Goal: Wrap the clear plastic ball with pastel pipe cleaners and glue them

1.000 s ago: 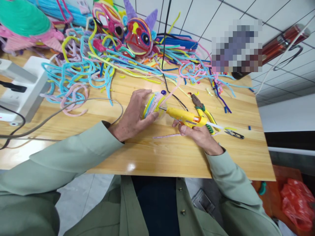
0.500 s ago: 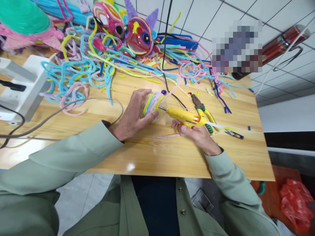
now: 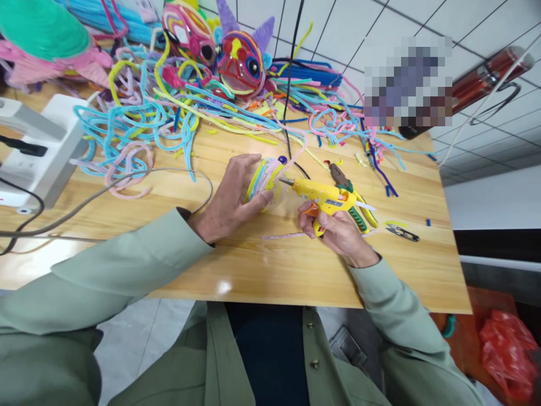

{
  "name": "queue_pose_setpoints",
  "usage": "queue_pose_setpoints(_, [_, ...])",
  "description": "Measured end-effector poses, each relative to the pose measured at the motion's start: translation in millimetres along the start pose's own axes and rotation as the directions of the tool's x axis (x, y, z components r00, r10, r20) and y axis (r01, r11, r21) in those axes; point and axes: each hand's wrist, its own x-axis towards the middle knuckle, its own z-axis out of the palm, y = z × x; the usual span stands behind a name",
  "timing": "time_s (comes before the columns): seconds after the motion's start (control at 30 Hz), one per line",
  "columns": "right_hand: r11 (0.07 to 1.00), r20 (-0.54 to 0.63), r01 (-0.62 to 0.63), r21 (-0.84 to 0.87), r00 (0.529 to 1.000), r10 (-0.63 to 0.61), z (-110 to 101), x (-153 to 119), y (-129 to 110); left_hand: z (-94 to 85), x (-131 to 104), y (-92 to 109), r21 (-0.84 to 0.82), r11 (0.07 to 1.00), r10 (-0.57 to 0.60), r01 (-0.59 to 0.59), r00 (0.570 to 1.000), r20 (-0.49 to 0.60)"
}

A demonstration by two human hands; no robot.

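Observation:
My left hand (image 3: 234, 197) is closed around a clear rounded piece (image 3: 265, 179) covered in yellow, blue and pink pipe-cleaner stripes. A dark blue ball (image 3: 283, 160) sits at its upper edge, and a loose pink pipe cleaner (image 3: 301, 148) curves up from it. In my right hand (image 3: 333, 231) is a yellow glue gun (image 3: 323, 194) with a white glue stick in its back end. Its metal nozzle points at the striped piece, with a small gap that I cannot judge exactly. The fingers are wrapped around the handle by the orange trigger.
Green-and-yellow pliers (image 3: 349, 192) and small thread snips (image 3: 402, 232) lie right of the glue gun. Tangled pipe cleaners (image 3: 169, 113) and a decorated fish-like figure (image 3: 242, 63) fill the back. A white power strip (image 3: 48, 149) stands left, and cables (image 3: 105, 186) cross the table.
My right hand has drawn the glue gun's nozzle back to the right from the striped piece and turned the gun, so its handle and trigger show more. My left hand has stayed in place.

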Motion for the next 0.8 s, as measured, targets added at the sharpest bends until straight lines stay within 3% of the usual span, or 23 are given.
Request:
queue_pose_setpoints(0.4, [0.998,0.011,-0.055,-0.027,0.998,0.055,1.9,-0.2,2.1,0.3,-0.2,2.3,0.003,0.999,-0.035,0.034,0.999,0.012])
queue_pose_setpoints(0.8, [0.995,0.029,-0.073,0.072,0.997,0.071,2.5,1.3,3.0,2.1,-0.2,1.0,-0.001,1.000,-0.017,0.017,1.000,-0.001])
